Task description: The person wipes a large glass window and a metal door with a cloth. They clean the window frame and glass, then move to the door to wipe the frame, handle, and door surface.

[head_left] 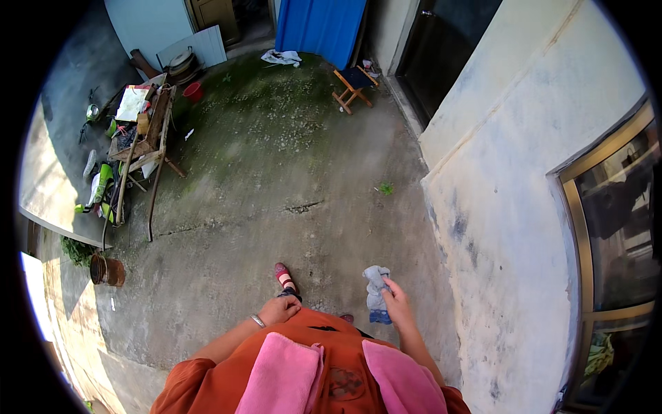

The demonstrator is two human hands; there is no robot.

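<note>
My right hand (397, 305) pinches a crumpled light-grey cloth (375, 284) with a blue patterned lower end, near my right side. The cloth hangs above the concrete floor (248, 259). In front of my orange top (295, 344), my left hand (282, 311) has its fingers curled together, and nothing shows in it. A metal bracelet (257, 321) circles that wrist. Two ends of a pink towel (282, 370) hang down my chest. One red shoe (283, 271) is forward on the floor; the other is mostly hidden by my clothes.
A wooden folding stool (354, 88) stands ahead near the dark doorway (439, 52). To the left are a cluttered wooden stand (150, 129), a green-and-white bike (102, 189) and a rusty bucket (107, 270). A red bucket (193, 92) sits farther off. A stained white wall (496, 217) rises on the right.
</note>
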